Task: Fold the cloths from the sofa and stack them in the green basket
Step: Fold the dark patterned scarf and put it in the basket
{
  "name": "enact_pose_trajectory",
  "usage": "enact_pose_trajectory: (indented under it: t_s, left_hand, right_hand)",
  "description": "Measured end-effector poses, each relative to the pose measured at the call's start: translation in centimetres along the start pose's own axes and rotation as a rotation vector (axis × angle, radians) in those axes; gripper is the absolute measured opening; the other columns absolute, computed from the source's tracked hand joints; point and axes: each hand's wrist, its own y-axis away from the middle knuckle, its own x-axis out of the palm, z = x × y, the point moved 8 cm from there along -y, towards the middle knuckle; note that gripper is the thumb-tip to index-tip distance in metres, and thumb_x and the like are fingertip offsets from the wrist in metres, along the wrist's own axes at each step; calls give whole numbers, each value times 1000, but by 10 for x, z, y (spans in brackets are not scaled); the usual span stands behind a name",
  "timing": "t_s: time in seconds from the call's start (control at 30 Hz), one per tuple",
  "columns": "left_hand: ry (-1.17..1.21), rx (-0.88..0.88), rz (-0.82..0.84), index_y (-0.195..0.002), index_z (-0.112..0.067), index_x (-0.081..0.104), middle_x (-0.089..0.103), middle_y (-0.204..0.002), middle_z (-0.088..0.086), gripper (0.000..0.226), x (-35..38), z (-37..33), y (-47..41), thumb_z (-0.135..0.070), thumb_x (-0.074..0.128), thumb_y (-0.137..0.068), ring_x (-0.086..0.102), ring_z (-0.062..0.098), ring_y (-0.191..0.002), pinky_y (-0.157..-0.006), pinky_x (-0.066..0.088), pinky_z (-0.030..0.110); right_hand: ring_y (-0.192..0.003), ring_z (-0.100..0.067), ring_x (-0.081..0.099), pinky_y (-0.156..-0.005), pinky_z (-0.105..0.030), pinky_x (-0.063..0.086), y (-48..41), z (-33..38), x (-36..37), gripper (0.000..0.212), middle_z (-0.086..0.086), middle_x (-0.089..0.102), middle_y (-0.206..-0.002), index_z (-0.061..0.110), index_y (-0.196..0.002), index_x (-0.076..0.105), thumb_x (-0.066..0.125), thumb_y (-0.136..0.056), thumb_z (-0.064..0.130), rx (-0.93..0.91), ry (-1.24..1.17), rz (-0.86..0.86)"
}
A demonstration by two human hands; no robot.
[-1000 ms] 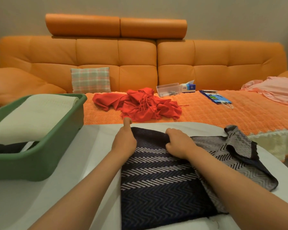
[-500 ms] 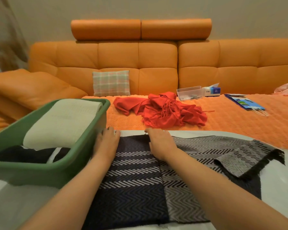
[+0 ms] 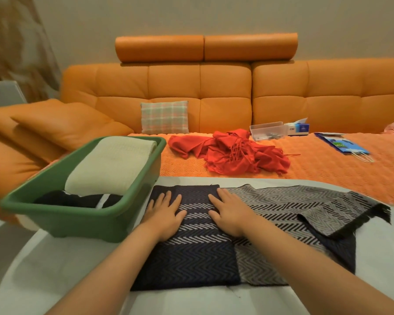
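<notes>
Navy-grey herringbone woven scarf (image 3: 191,260) half folded, left hand (image 3: 163,215) and right hand (image 3: 233,214) pressing it flat, fingers straight. Rumpled right end may drag and skew the fold

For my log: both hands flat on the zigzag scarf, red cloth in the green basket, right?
No. The head view shows the red cloth crumpled on the sofa, not in the green basket. The left hand and right hand do lie flat on the zigzag scarf.

Left hand (image 3: 163,215) palm down, fingers straight, slightly spread, pointing away. Right hand (image 3: 231,212) same pose; thumbs face each other, apart. Bare forearms stretched forward.
</notes>
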Motion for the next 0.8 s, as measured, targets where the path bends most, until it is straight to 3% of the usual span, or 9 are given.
enact_pose_trajectory:
  t_s: [0.13,0.23,0.33,0.4,0.5,0.57,0.67,0.8]
  left_hand:
    - [-44,113,-71,-157,-29,17,10,-165,1,61,-8,-3,40,-52,31,-103,8,21,-151,-123,10,38]
    - [-2,235,-135,-146,-35,38,33,-149,-10,60,-14,-6,74,-61,48,-92,30,17,-140,-116,28,36]
    - [21,288,-24,-130,-42,43,36,-125,-12,66,-13,-7,104,-71,60,-73,35,13,-122,-105,37,37]
    - [19,283,80,-125,-44,41,36,-119,-11,70,-9,-8,117,-69,68,-66,34,13,-116,-101,39,38]
    - [27,301,133,-121,-41,43,39,-113,-11,60,-9,-13,131,-50,74,-70,37,12,-109,-94,42,35]
    - [25,309,108,-114,-35,48,43,-109,-9,45,-10,-17,138,-26,69,-76,42,13,-103,-84,42,29]
    - [-64,323,34,-107,-27,52,51,-109,-4,42,-11,-20,144,1,55,-76,52,20,-97,-77,45,34]
    - [-224,221,60,-112,-20,57,56,-115,5,41,-19,-11,146,4,54,-79,56,27,-97,-73,45,33]
  right_hand:
    - [-154,-23,-6,-124,-39,2,34,22,-7,65,-8,-4,-167,23,-159,16,35,-103,49,-59,6,-26]
    - [-153,-23,6,-124,-37,8,61,40,-9,60,-6,9,-167,27,-155,31,47,-100,43,-148,-33,-73]
    - [-150,-19,19,-123,-34,15,91,55,-14,53,0,26,-163,34,-149,44,53,-96,34,-243,-28,-114]
    - [-149,-17,22,-122,-32,18,111,61,-11,57,3,28,-162,36,-149,43,56,-94,36,-257,-60,-55]
    - [-152,-15,13,-123,-34,15,136,62,1,74,5,13,-166,38,-154,30,62,-88,44,-233,-106,105]
    - [-151,-18,16,-123,-34,17,144,60,2,72,5,12,-166,38,-154,31,61,-89,32,-209,-97,110]
    - [-146,-23,32,-118,-35,29,146,62,-5,68,2,26,-163,33,-152,38,50,-90,8,-190,-1,12]
    - [-127,-31,54,-103,-40,46,142,80,-8,57,-8,57,-141,24,-146,49,46,-93,5,-205,46,-78]
